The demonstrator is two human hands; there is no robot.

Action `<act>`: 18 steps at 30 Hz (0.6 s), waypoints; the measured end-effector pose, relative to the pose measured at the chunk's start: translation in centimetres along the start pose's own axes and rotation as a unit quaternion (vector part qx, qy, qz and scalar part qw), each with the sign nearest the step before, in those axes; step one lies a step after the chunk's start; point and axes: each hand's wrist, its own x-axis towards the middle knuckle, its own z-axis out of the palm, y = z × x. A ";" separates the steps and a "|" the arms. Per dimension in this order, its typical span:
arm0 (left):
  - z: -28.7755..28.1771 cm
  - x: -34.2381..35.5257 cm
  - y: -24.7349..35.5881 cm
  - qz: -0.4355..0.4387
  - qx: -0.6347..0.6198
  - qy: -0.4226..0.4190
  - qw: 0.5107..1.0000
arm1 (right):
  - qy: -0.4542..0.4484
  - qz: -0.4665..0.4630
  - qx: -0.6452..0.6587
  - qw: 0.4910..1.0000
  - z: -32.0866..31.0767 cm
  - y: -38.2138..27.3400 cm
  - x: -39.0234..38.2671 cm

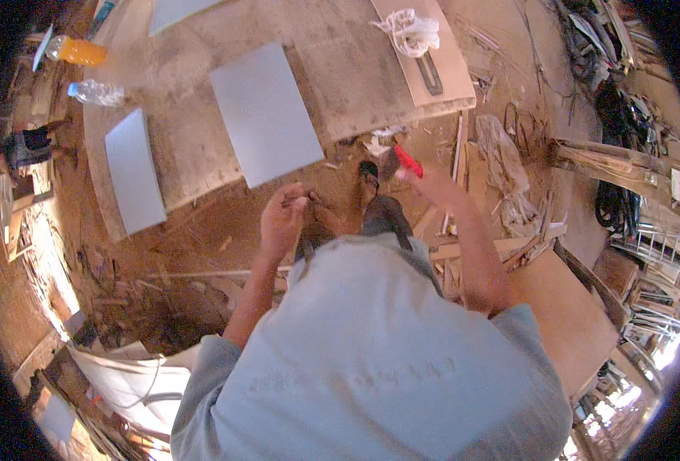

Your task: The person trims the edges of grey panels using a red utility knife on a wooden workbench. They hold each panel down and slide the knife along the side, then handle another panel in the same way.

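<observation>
My right hand (426,184) is closed on a red-handled tool (409,160) with what looks like a dark flat blade, just off the table's near edge. Left of it, my left hand (282,211) is raised with its fingers curled and the fingertips pressed together; whatever they may hold is too small to make out. Beyond that hand, a pale grey-blue rectangular panel (267,115) lies on the wooden table (178,100), one corner at the near edge. A narrower panel (136,173) of the same colour rests at the table's left end.
A bottle of orange liquid (82,51) and a clear bottle (98,93) are at the table's left. On a board (451,81) at the right sit a crumpled plastic bag (410,32) and a dark U-shaped piece (430,74). Wood scraps (463,154) litter the floor.
</observation>
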 end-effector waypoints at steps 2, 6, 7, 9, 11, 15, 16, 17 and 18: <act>0.8 -1.5 -0.8 -0.073 -0.022 0.015 0.997 | -0.028 0.002 -0.043 0.999 -2.3 1.7 0.0; 3.5 -2.5 -0.1 -0.056 -0.020 0.102 0.993 | -0.125 0.058 -0.200 0.970 -4.2 6.8 3.1; 3.9 -2.7 -0.2 -0.044 -0.041 0.127 0.990 | -0.138 0.066 -0.185 0.971 -4.3 7.3 3.8; 3.7 -2.6 -0.4 -0.025 -0.045 0.133 0.990 | -0.125 0.048 -0.144 0.980 -4.3 7.8 4.7; 2.9 -1.8 -0.6 -0.024 -0.036 0.147 0.988 | -0.076 -0.001 -0.092 0.993 -3.9 7.9 4.8; -2.6 1.7 -1.4 -0.017 0.024 0.233 0.972 | -0.095 0.051 0.016 0.994 -3.5 2.7 2.6; -3.5 2.6 -1.8 -0.003 0.030 0.255 0.966 | -0.086 0.053 0.026 0.995 -3.0 3.4 2.9; -4.7 3.4 -2.1 0.001 0.063 0.269 0.961 | -0.075 0.054 0.038 0.995 -2.4 3.8 3.1; -5.7 3.7 -2.7 0.000 0.094 0.283 0.954 | -0.073 0.056 0.049 0.995 -1.4 3.0 3.0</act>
